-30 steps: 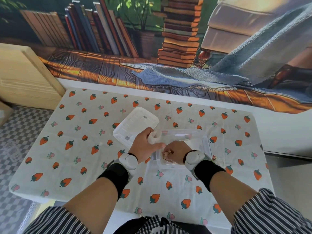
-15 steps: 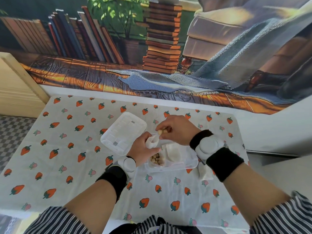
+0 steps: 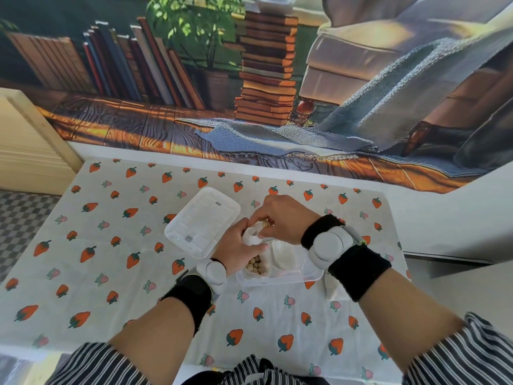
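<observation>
**Pinch of beans now at the pouch mouth**

In the last half second your right hand (image 3: pixel 283 218) has dropped from its raised position and closed in on your left hand (image 3: pixel 238 245). A second ago it was down inside the clear rectangular plastic box (image 3: pixel 313 276). Its thumb and fingertips are now pinching a few round tan beans (image 3: pixel 265 224) just above and touching the open top of the small white fabric pouch (image 3: pixel 251 236).

Your left hand grips that pouch, with the fingers curled round its neck to keep the mouth up. It holds the pouch over the left end of the box, just right of centre in the frame.

The move suggests you are mid-fill. One pinch is ready to drop and the pouch looks far from full, though you cannot see inside it from here. Plenty of loose beans (image 3: pixel 256 266) remain heaped in the box's left end, directly under your left hand, so expect more trips.

A second white pouch (image 3: pixel 284 255) lies in the middle of the box. The white rectangular plastic lid (image 3: pixel 202 222) sits off to the left of the box on the strawberry-print tablecloth (image 3: pixel 111 273).

Release only once your fingertips are inside the pouch opening, because any bean that misses should fall back into the box.
</observation>
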`<state>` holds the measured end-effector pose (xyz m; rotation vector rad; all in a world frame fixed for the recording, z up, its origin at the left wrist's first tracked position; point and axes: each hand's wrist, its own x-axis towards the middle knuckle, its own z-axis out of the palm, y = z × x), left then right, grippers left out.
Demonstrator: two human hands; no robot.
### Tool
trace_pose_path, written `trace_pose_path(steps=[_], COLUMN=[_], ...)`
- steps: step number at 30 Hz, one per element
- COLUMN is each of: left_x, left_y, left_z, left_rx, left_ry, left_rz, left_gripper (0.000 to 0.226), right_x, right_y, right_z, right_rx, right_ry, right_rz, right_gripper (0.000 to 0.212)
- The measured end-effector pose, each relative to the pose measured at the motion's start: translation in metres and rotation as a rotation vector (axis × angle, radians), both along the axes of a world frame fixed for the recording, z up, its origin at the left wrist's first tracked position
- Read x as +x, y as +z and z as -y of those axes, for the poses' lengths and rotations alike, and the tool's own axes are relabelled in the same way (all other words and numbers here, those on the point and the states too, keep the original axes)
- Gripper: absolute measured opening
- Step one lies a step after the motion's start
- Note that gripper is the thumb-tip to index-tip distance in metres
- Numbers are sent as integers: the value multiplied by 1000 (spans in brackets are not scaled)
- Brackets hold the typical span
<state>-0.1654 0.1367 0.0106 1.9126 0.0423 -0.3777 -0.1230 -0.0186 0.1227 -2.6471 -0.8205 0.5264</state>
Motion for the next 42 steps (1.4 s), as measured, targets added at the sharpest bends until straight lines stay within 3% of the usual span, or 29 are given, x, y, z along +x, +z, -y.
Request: trace_pose_path(steps=[13, 21, 42], left_x=[3, 5, 15], left_y=[5, 5, 12], left_z=[8, 11, 14], left_rx=[-28, -44, -40], left_ry=[17, 9, 12], left_rz=[-2, 25, 30], left_gripper=[42, 34, 32], right_x=[0, 3, 16], right_y=[19, 12, 4], right_z=[15, 12, 14], right_rx=[90, 18, -23], right_ry=[-65, 7, -11], right_rz=[-143, -8, -12], right_gripper=[19, 14, 21])
